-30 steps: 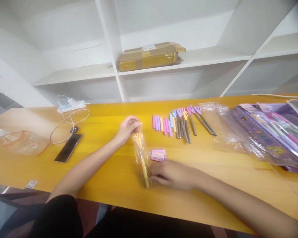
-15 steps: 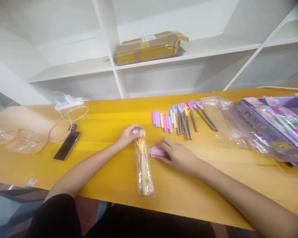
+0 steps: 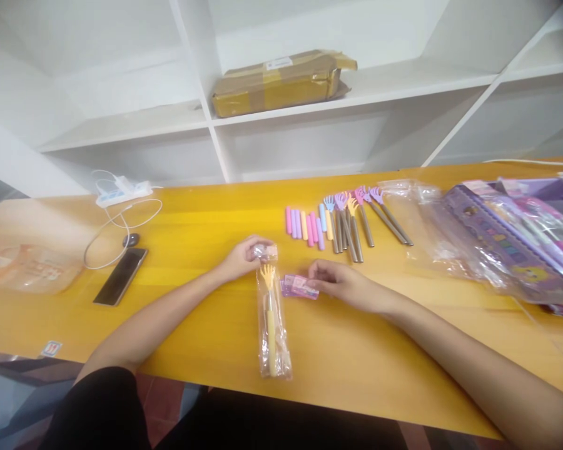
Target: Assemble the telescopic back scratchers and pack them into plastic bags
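Note:
My left hand (image 3: 249, 256) is closed on the top end of a clear plastic bag (image 3: 284, 356). Inside this bag lies a yellow back scratcher (image 3: 271, 331), its hand-shaped head towards my fingers and its handle towards the table's front edge. Just right of the bag, a small stack of pink printed cards (image 3: 293, 285) is on the table, slightly fanned out. My right hand (image 3: 340, 282) pinches the right end of a card between thumb and curled forefinger. Whether it grips one card or more, I cannot tell.
Several back scratchers with metal shafts (image 3: 356, 237) and coloured handle sleeves (image 3: 309, 228) lie behind my hands. At right are plastic bags (image 3: 431, 237) and a purple display box (image 3: 497, 231). A phone (image 3: 121, 277), power strip (image 3: 124, 194) and orange-printed bag (image 3: 32, 269) lie left. A carton (image 3: 281, 84) sits shelved.
My right hand has turned, with its fingers more curled, and the cards have spread to the right under it. My left hand keeps hold of the bag. The view has shifted slightly.

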The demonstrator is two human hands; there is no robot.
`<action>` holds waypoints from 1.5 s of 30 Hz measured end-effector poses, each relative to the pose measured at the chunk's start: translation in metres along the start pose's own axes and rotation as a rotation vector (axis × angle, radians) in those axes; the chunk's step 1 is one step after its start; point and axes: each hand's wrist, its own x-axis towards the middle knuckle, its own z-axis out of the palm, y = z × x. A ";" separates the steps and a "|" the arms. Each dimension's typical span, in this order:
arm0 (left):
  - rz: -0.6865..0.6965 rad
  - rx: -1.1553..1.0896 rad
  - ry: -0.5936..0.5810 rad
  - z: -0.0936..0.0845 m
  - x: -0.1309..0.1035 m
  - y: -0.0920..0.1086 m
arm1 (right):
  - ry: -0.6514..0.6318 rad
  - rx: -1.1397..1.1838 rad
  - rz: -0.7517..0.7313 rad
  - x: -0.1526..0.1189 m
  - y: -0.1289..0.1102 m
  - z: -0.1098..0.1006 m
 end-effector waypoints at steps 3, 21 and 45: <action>0.021 -0.039 -0.061 0.002 -0.001 0.001 | 0.066 0.118 -0.004 0.004 0.003 -0.003; -0.004 -0.107 -0.208 0.036 -0.019 0.014 | 0.427 0.319 -0.312 0.012 0.012 0.027; -0.212 -0.291 -0.184 0.035 -0.017 0.022 | 0.225 -0.734 -0.540 -0.005 0.005 0.035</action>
